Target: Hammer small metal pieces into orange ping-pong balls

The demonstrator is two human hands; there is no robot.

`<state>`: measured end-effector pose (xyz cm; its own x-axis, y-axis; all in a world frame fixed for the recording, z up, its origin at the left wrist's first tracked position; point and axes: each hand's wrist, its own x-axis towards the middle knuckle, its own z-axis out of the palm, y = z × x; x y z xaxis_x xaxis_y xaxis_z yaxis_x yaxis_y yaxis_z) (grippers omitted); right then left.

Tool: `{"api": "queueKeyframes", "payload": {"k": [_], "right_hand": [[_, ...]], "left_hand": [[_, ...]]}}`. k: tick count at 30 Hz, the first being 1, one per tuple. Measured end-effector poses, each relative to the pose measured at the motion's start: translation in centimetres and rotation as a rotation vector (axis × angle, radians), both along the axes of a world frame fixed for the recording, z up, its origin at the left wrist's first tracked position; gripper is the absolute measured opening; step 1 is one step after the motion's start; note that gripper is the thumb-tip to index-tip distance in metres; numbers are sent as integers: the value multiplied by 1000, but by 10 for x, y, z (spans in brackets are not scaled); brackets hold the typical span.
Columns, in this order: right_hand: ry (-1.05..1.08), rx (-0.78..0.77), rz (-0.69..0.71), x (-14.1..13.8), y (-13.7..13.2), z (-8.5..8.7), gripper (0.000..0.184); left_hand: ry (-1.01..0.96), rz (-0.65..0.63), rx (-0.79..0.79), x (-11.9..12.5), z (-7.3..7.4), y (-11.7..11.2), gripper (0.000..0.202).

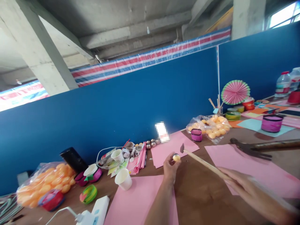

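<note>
At a brown table (pixel 199 195) under concrete beams (pixel 140 32), blue partition (pixel 140 103) along back edge.
Pinching a ball (pixel 176 157) in left hand (pixel 170 170), gripping a hammer (pixel 201 162) in right hand (pixel 239 182).

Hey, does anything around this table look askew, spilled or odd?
A bright, blocky patch before the blue partition looks odd, its pixelation hiding what's there. Left of it, papers lie jumbled around a white cup. I see no spill.

One pleated paper fan (pixel 235 92), with two plastic bottles (pixel 282 84) to its right, two transparent bags of orange balls (pixel 47 181) to its left and, on its near side, one claw hammer (pixel 250 150), one small hammer (pixel 203 162) and two hands (pixel 170 168).
</note>
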<state>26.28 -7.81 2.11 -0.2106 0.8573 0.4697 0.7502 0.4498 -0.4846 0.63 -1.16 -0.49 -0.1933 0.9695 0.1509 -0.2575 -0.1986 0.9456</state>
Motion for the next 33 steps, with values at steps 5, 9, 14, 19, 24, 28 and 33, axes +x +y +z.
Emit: {"api": "queueKeyframes", "payload": {"k": [5, 9, 14, 19, 24, 28, 33], "right_hand": [[-124, -51, 138, -16, -1, 1, 37], [-151, -44, 153, -19, -1, 1, 39], [-75, -85, 144, -22, 0, 3, 40], [-48, -89, 162, -25, 9, 13, 38], [-28, -112, 200, -31, 23, 25, 36], [-4, -134, 216, -39, 34, 33, 35], [-34, -134, 300, -45, 46, 37, 31]], "left_hand": [[50, -62, 47, 1, 1, 0, 47], [63, -39, 31, 2, 4, -1, 42], [-27, -20, 31, 3, 7, -3, 44], [-67, 42, -21, 1, -1, 2, 49], [-171, 72, -46, -3, -8, 9, 50], [-299, 76, -61, -3, -6, 10, 49], [-358, 96, -69, -3, -5, 9, 45]]}}
